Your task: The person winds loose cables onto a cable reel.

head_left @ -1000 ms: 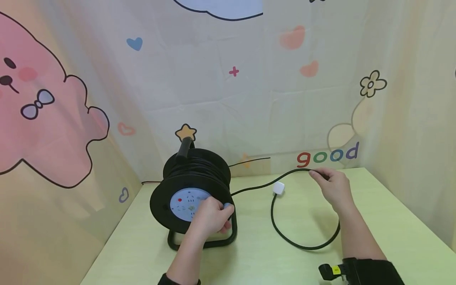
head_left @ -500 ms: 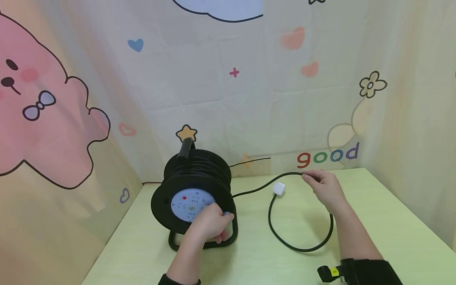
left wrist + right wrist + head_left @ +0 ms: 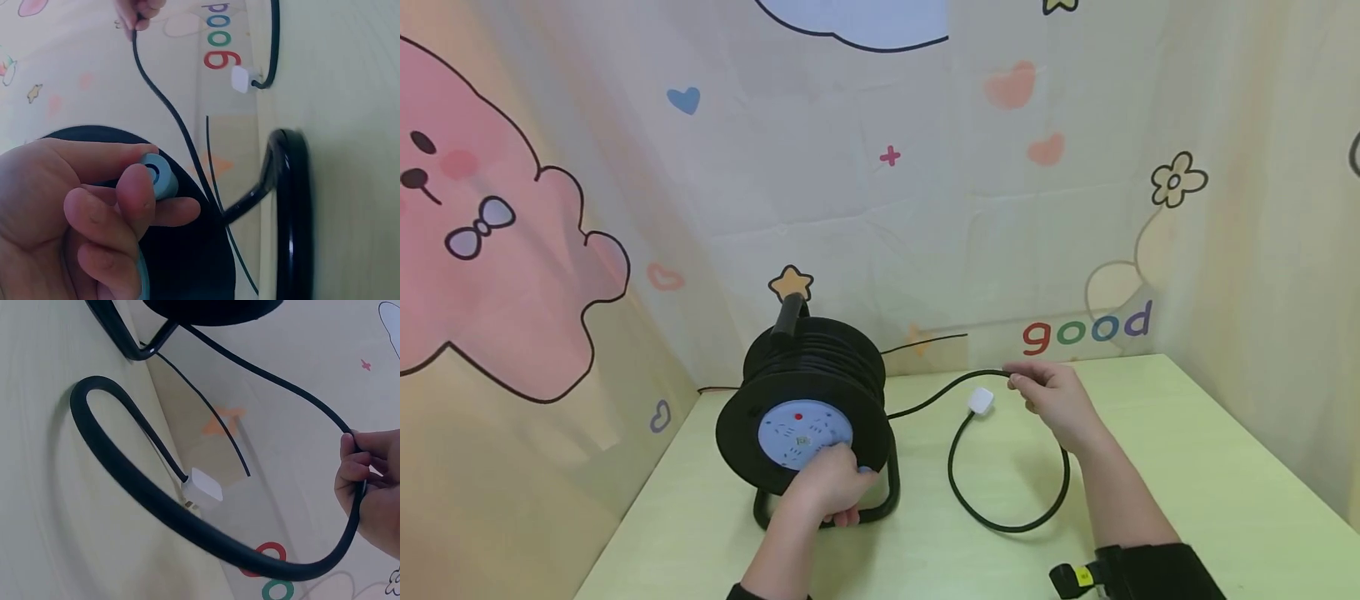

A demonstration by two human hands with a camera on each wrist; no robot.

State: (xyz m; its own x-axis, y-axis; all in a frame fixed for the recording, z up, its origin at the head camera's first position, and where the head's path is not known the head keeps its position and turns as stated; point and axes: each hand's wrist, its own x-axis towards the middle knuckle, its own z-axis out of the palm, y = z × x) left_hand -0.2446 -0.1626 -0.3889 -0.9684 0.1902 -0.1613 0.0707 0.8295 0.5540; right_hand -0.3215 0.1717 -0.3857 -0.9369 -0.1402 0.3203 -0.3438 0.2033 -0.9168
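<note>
A black cable reel [image 3: 741, 433] with a pale blue socket face [image 3: 793, 425] stands on the table. My left hand [image 3: 831, 483] pinches the small blue crank knob [image 3: 164, 175] low on the right of the reel's front. To the right, my right hand [image 3: 1052, 404] grips the black cable [image 3: 269, 376] between thumb and fingers, above the table. From there the cable runs left to the reel, and its other part loops down to a white plug [image 3: 981, 402]. Wound cable [image 3: 808, 354] fills much of the drum.
The reel's black tube stand [image 3: 891, 492] rests on the pale table [image 3: 1180, 467]. A printed cloth [image 3: 925, 208] hangs behind and at the sides. A thin black wire [image 3: 925, 342] shows behind the reel.
The left hand and knob have moved down and left as the reel face turns clockwise. The right hand has moved left and slightly down with the cable, and the plug loop has shifted left.
</note>
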